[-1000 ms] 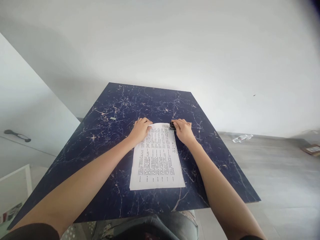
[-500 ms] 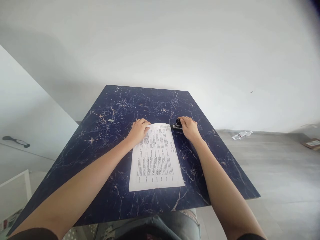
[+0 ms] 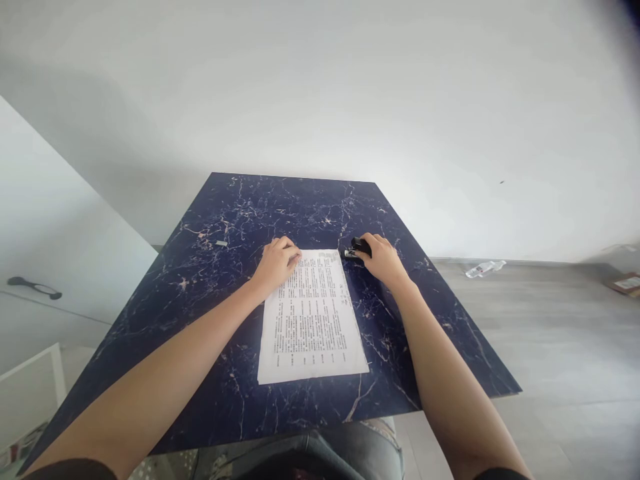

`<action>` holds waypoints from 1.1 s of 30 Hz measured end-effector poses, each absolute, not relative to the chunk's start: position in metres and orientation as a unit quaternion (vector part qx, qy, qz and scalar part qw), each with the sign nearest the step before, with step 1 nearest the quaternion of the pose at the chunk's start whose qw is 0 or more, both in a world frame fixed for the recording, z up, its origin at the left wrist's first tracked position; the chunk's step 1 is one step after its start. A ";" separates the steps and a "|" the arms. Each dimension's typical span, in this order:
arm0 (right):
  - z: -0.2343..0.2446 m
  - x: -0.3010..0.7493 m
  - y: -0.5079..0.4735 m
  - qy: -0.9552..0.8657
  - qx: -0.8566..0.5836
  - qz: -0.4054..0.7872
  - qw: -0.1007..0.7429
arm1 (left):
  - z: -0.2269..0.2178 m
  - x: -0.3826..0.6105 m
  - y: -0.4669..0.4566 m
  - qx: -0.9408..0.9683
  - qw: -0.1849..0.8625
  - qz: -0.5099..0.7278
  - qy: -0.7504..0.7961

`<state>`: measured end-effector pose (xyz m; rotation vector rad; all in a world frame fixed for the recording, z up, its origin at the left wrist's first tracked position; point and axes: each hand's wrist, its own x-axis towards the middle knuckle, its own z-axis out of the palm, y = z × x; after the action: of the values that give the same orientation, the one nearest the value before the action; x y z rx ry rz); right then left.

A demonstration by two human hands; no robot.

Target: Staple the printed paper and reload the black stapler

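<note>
Printed sheets of paper [image 3: 315, 320] lie on the dark blue marbled table [image 3: 280, 207], the top one covered in rows of text. At their far left corner, my left hand [image 3: 279, 263] has its thumb and fingers closed on the edge of the sheets. My right hand [image 3: 383, 259] is wrapped round a black stapler [image 3: 359, 247], just right of the far right corner. The stapler's front end is at that corner; whether the paper lies between its jaws I cannot tell.
A small pale scrap [image 3: 221, 243] lies on the table's left part. White walls stand behind and at the left, with a dark handle [image 3: 35, 288] on the left side. On the grey floor at the right are a clear plastic wrapper [image 3: 485, 269] and a cardboard box [image 3: 626, 285].
My right hand has shifted slightly right, and more of the stapler's black top shows. The far edge of the sheets looks flatter. My left hand stays at the same corner.
</note>
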<state>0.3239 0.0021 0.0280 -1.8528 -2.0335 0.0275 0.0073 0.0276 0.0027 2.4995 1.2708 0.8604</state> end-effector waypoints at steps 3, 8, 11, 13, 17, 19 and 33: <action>0.026 0.323 0.004 -0.711 -0.666 0.005 0.226 | 0.006 0.008 0.025 0.859 0.120 0.280 0.411; 0.031 0.309 0.003 -0.682 -0.636 -0.012 0.360 | 0.005 0.008 0.024 0.873 0.169 0.257 0.378; 0.035 0.290 -0.003 -0.704 -0.592 0.003 0.393 | -0.001 0.007 0.028 0.871 0.213 0.243 0.369; 0.036 0.273 -0.010 -0.725 -0.567 0.027 0.390 | -0.005 0.008 0.031 0.866 0.225 0.244 0.373; 0.035 0.237 -0.022 -0.763 -0.535 0.068 0.357 | -0.007 0.009 0.033 0.861 0.218 0.234 0.395; 0.034 0.224 -0.026 -0.769 -0.534 0.080 0.343 | -0.005 0.008 0.033 0.864 0.216 0.221 0.398; 0.021 0.220 -0.016 -0.816 -0.510 0.038 0.269 | 0.005 0.002 0.037 0.869 0.217 0.166 0.412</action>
<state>0.2203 -0.0165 0.0210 -1.3736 -2.2003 0.1035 0.0023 0.0365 0.0047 2.4081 1.1402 0.4601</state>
